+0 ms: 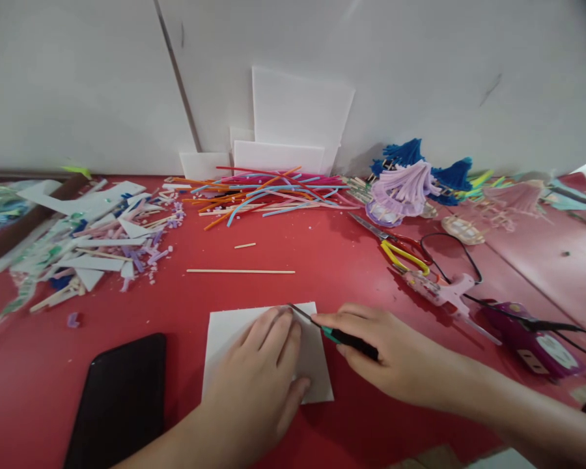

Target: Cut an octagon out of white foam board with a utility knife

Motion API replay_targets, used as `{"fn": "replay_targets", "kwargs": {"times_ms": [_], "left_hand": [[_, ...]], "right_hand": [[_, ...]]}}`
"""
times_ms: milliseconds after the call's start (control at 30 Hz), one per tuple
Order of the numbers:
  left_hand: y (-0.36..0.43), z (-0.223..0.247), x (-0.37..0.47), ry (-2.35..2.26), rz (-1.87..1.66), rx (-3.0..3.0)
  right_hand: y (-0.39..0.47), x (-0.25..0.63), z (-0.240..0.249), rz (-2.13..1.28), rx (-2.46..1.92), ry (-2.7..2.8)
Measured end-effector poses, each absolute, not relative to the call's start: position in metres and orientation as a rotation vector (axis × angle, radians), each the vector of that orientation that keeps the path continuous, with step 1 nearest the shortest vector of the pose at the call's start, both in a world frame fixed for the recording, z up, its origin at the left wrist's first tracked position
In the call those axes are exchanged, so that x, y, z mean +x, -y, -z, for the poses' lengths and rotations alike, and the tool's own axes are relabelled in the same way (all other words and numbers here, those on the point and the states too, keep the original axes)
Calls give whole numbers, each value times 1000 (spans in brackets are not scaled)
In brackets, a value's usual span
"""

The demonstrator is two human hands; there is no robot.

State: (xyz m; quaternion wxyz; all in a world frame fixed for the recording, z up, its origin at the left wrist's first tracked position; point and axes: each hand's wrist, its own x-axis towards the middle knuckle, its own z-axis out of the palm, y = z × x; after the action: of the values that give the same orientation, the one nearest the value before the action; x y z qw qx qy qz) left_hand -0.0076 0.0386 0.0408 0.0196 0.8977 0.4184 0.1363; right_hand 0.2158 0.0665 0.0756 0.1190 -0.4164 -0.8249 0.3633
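Note:
A white foam board piece (317,378) lies flat on the red table in front of me. My left hand (266,365) rests on it with the fingers stretched out, pressing it down. In my right hand (381,345) is a utility knife (344,337) with a black and green handle, fingers wrapped round it. The knife's thin blade reaches over the board's upper right part, its tip close to my left fingertips. Beyond the board lie a long thin wooden stick (241,271) and a short stick piece (245,245).
A black phone (122,397) lies left, near a scrap heap (102,241). Pipe cleaners (273,192) lie at the back before leaning white boards (300,107). Right are scissors (371,228), yellow-handled pliers (405,255), a pink glue gun (452,293), a purple power strip (537,345) and pipe-cleaner umbrella shapes (405,185).

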Motion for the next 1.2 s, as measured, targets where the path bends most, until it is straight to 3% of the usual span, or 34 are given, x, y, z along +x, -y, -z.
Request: {"fn": "replay_targets", "kwargs": {"times_ms": [1200], "left_hand": [[-35,-39,-5,-1303,-327,2739]], "right_hand": [[-69,215,-81,-956,-1314,2623]]}}
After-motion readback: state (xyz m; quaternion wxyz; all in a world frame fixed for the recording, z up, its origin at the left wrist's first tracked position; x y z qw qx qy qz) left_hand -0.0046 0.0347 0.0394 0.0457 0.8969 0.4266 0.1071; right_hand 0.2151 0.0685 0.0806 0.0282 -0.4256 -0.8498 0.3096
